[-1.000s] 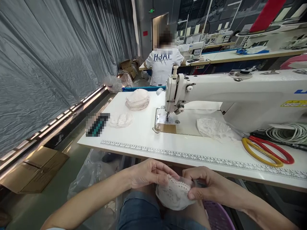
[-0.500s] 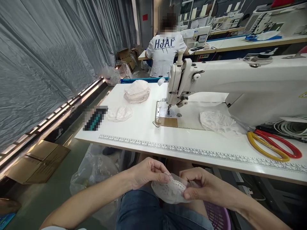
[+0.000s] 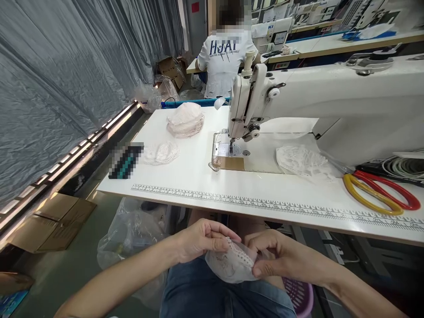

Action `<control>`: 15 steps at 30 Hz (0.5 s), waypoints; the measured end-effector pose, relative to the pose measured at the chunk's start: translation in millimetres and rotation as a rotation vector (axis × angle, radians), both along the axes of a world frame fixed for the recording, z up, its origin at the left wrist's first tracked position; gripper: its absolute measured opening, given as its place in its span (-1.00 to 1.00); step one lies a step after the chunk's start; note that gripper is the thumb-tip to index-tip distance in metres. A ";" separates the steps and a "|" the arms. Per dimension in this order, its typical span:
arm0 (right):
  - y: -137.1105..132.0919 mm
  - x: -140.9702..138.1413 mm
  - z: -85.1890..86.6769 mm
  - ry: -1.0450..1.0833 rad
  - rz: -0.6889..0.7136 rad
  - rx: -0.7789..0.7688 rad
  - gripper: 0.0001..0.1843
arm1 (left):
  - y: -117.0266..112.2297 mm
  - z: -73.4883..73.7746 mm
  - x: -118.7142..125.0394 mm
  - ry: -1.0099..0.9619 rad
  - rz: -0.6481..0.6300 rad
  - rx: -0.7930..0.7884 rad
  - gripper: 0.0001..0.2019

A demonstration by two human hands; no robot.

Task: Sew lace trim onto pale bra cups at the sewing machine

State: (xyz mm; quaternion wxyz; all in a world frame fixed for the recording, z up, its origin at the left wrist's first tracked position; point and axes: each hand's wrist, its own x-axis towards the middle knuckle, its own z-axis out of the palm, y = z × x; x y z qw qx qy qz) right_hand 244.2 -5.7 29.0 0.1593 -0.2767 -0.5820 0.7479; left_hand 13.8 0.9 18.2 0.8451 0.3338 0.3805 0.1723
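Observation:
Over my lap, a white lace fabric piece, rounded like a cup, hangs between my two hands. My left hand pinches its upper left edge between thumb and fingers. At the right end, my right hand grips the same piece, thumb in front and fingers curled behind. A row of small holes runs along the upper edge between them. Both hands are below the front edge of the white sewing table. Beyond them stands a white sewing machine, its needle over the metal plate.
On the table lie a stack of pale fabric pieces, flat lace pieces, more white lace and red-and-yellow-handled scissors. A purple basket and a plastic bag are below. A person in a white shirt sits ahead.
My left fingers have straightened and lifted a little at the lace edge, the thumb still on it. My right hand keeps its grip. The view has shifted slightly.

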 end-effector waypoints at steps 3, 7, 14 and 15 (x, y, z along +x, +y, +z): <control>1.2 0.0 -1.3 -0.021 0.002 0.012 -0.78 | 0.3 -0.9 -0.4 0.006 -0.024 0.005 -0.59; 3.0 -1.1 -2.2 -0.038 0.018 0.013 -0.77 | 3.1 -1.4 2.6 0.050 -0.082 0.020 -0.60; 4.0 0.4 -4.9 -0.056 0.035 0.017 -0.77 | 6.5 1.4 10.8 0.116 -0.113 0.008 -0.65; 4.3 0.4 -5.3 -0.054 0.037 0.009 -0.77 | 7.0 1.9 11.2 0.114 -0.126 0.013 -0.66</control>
